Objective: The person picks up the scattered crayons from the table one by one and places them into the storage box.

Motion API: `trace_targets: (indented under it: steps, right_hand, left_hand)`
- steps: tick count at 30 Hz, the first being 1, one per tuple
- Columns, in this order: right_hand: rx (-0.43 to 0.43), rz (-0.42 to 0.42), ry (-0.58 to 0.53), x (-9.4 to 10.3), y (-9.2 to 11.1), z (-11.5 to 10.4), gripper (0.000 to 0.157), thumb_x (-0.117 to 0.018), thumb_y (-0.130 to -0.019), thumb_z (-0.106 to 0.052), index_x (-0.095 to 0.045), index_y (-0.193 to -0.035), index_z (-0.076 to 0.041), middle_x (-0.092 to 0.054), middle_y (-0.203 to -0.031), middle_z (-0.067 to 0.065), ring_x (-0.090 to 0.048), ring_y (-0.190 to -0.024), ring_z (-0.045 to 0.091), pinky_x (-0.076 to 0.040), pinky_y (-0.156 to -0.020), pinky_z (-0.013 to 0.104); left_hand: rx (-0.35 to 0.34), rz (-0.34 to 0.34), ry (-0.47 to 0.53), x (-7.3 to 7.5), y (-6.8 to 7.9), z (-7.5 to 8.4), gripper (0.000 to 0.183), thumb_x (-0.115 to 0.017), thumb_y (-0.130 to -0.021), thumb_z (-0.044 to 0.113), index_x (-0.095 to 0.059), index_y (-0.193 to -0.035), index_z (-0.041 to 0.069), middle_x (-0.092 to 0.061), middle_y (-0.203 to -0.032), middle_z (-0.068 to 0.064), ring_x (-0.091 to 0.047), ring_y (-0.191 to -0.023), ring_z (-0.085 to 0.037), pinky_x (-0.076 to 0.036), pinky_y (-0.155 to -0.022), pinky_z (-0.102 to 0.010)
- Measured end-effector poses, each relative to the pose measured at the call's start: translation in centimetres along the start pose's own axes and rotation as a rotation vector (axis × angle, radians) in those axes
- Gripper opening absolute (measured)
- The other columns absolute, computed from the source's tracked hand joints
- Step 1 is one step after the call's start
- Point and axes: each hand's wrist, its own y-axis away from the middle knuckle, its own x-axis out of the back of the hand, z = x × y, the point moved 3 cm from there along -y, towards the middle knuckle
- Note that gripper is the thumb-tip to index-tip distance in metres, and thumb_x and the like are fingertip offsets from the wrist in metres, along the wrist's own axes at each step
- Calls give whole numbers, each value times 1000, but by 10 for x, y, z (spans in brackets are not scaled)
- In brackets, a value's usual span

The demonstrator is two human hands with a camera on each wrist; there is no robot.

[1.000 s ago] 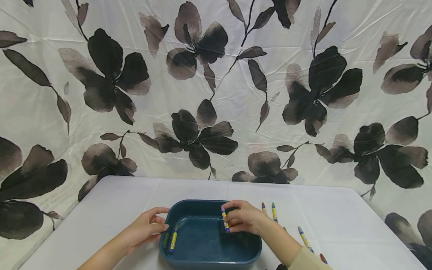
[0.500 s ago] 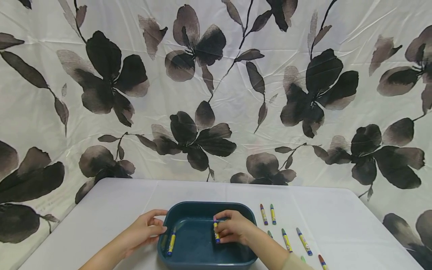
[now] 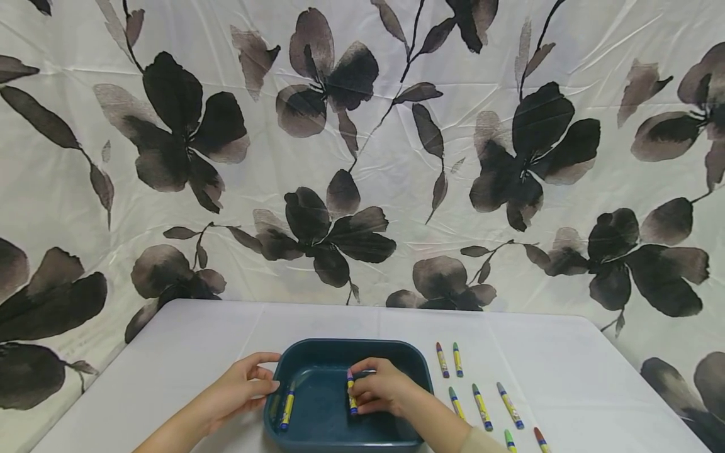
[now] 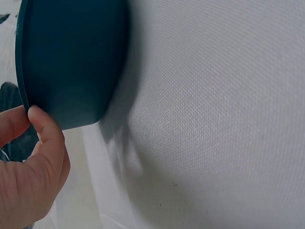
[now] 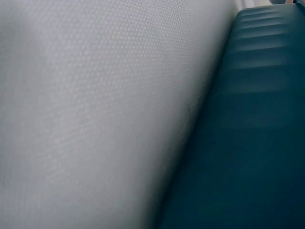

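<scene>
A dark teal rectangular basin (image 3: 345, 440) stands on the white table. My left hand (image 3: 247, 389) pinches its left rim; in the left wrist view the thumb (image 4: 45, 125) and a finger meet at the rim's edge. Inside the basin, my right hand (image 3: 382, 389) holds a pink-purple crayon (image 3: 352, 393) upright-tilted between its fingers, low over the floor. Another crayon (image 3: 287, 409), in a yellow and blue wrapper, lies along the basin's left side. The right wrist view catches only the basin's outer wall (image 5: 248, 157) and tablecloth, so the right fingers are hidden there.
Right of the basin several crayons lie spread on the cloth, among them a red one (image 3: 442, 360), a green one (image 3: 457, 360), a grey one (image 3: 510, 406) and a brown-red one (image 3: 541, 440). A floral fabric backdrop (image 3: 362, 157) hangs behind the table (image 3: 221, 321).
My right hand has carried the pink-purple crayon left and lower within the basin, uncovering more crayons on the right. The left hand keeps its place at the rim.
</scene>
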Motion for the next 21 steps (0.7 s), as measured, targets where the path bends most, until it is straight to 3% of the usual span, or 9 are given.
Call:
trace_targets:
  steps: [15, 21]
  right_hand:
    - [13, -22, -38, -10, -6, -3, 39, -62, -77, 6, -54, -115, 1, -59, -71, 8, -57, -54, 10, -50, -51, 21]
    - [65, -64, -57, -1, -1, -15, 43, -60, -81, 4, -49, -122, 5, -63, -77, 9, -60, -57, 12, -53, -57, 26]
  left_hand:
    - [-10, -28, -2, 0, 1, -1, 59, -60, -87, 4, -30, -137, -7, -45, -90, -8, -47, -74, -16, -46, -64, -26]
    - [-4, -20, -1, 1, 0, -1, 58, -60, -88, 4, -31, -137, -7, -46, -90, -8, -48, -74, -17, -46, -65, -27]
